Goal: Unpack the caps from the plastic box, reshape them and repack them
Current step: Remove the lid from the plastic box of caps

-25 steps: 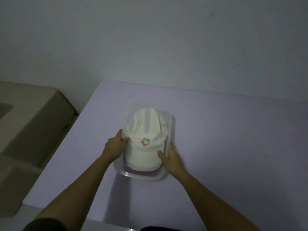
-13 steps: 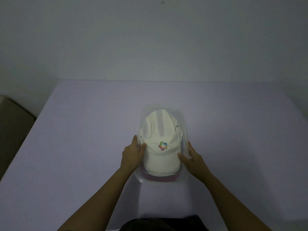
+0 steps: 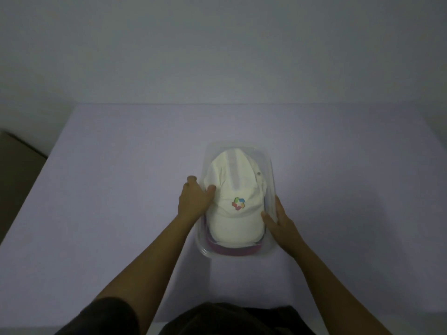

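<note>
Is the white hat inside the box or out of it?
Inside. The white cap sits in the clear plastic box, on top of a pink-brimmed cap, with the rim all around it.

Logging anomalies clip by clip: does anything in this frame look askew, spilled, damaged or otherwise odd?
Nothing stands out. The white cap lies on top in the plastic box, a pink brim showing beneath. The left hand and right hand hold its side walls.
</note>
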Demonstrator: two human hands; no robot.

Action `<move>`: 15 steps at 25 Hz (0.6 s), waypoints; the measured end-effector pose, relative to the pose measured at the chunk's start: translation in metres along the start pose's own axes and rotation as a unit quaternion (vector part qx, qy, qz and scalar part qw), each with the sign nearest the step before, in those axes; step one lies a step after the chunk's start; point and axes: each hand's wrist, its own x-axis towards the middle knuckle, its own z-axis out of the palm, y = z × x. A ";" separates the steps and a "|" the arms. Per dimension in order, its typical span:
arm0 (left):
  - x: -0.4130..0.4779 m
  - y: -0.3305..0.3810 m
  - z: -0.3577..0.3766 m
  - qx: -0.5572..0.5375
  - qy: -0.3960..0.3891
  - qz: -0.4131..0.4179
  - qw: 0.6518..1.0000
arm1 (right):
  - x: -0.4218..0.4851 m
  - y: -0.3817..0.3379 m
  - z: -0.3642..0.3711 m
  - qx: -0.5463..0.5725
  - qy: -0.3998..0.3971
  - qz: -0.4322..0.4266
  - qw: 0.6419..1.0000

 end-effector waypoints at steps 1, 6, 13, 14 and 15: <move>0.015 0.007 -0.002 -0.006 0.012 0.012 1.000 | -0.001 -0.002 0.004 0.016 0.009 0.004 1.000; 0.088 0.039 -0.011 0.040 -0.010 0.075 0.996 | -0.004 -0.006 0.012 0.049 0.034 0.012 0.998; 0.122 0.045 -0.014 0.135 -0.024 0.079 0.987 | -0.004 -0.010 0.015 0.043 0.045 0.027 0.998; 0.124 0.046 -0.015 0.122 -0.016 0.083 0.989 | -0.005 -0.011 0.017 0.035 0.053 0.032 0.997; 0.126 0.047 -0.016 0.120 -0.009 0.090 0.989 | -0.007 -0.013 0.019 0.029 0.060 0.034 0.997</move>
